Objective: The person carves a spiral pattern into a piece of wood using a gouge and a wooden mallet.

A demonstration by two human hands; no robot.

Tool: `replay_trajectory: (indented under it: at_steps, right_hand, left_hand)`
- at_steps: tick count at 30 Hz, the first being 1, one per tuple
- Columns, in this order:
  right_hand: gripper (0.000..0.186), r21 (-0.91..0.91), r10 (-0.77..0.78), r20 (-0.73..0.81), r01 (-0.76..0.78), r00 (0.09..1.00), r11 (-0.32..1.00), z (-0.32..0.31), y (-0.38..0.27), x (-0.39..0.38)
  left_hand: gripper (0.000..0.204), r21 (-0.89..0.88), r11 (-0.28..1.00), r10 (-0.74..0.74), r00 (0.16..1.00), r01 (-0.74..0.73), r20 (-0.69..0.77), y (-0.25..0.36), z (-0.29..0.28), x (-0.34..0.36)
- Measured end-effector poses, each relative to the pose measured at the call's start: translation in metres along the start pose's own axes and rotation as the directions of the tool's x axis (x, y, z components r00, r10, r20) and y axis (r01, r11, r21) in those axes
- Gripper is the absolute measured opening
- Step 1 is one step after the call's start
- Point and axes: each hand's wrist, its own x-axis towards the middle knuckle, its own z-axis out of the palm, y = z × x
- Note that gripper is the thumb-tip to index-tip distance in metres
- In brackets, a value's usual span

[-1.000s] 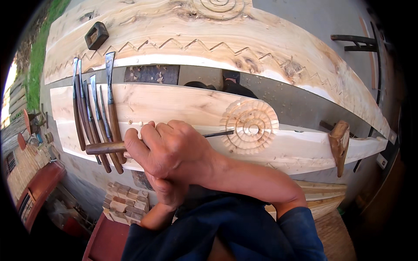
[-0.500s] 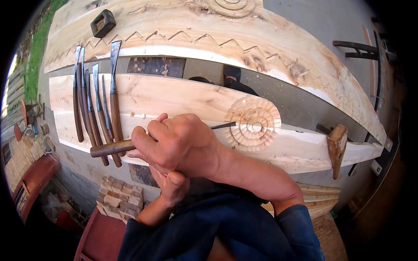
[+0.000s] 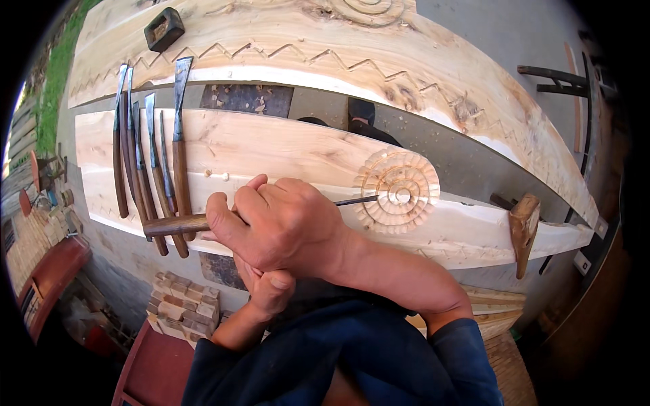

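Observation:
A long-handled wood-carving chisel (image 3: 177,224) lies across my right hand (image 3: 281,220), which is closed around it. Its handle sticks out to the left and its thin dark blade runs right. The tip meets the round, ringed carving (image 3: 399,215) cut into the pale wooden board (image 3: 271,139). My left hand (image 3: 272,291) is tucked below and against the right one; its thumb shows, but its other fingers are mostly hidden, so their grip is unclear. Several more carving chisels (image 3: 179,145) with wooden handles lie side by side across the board's left part, under the held handle's end.
A second wide board (image 3: 284,37) with zigzag grooves lies beyond. On it sits a dark, hollow block (image 3: 164,30). A wooden mallet-like piece (image 3: 524,233) rests over the near board's right end. Small wood blocks (image 3: 183,304) are stacked on a red surface (image 3: 159,365) at lower left.
The chisel tip has moved a little right and nearer me across the carving, toward its middle. Both hands keep their hold and place. The boards appear slightly shifted in the view.

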Motion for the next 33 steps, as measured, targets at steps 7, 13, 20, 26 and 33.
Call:
replay_trajectory:
  at_steps: [7, 13, 20, 26, 33]
  right_hand:
    - [0.028, 0.118, 0.019, 0.022, -0.022, 1.0, 0.993, 0.002, 0.005, 0.007]
    - [0.035, 0.197, 0.044, 0.024, -0.048, 0.999, 0.979, 0.002, 0.014, 0.004]
    - [0.034, 0.139, 0.038, 0.085, -0.049, 0.996, 0.989, 0.0, 0.017, 0.003]
    - [0.03, 0.199, 0.102, 0.282, -0.163, 0.954, 0.966, -0.01, 0.021, 0.011]
    - [0.029, 0.101, 0.001, 0.173, -0.019, 0.985, 0.995, -0.007, 0.017, 0.01]
  left_hand:
    - [0.125, -0.148, 0.989, 0.006, 0.997, -0.017, -0.073, -0.017, -0.001, -0.004]
    - [0.124, -0.082, 0.991, -0.103, 0.995, 0.104, 0.016, -0.009, -0.01, 0.002]
    - [0.111, -0.107, 0.981, -0.158, 0.986, 0.164, 0.061, 0.008, -0.003, 0.008]
    - [0.107, -0.141, 0.96, -0.232, 0.969, 0.243, 0.09, 0.005, -0.012, 0.008]
    - [0.104, -0.207, 0.965, -0.161, 0.987, 0.163, 0.027, 0.008, -0.002, 0.007]
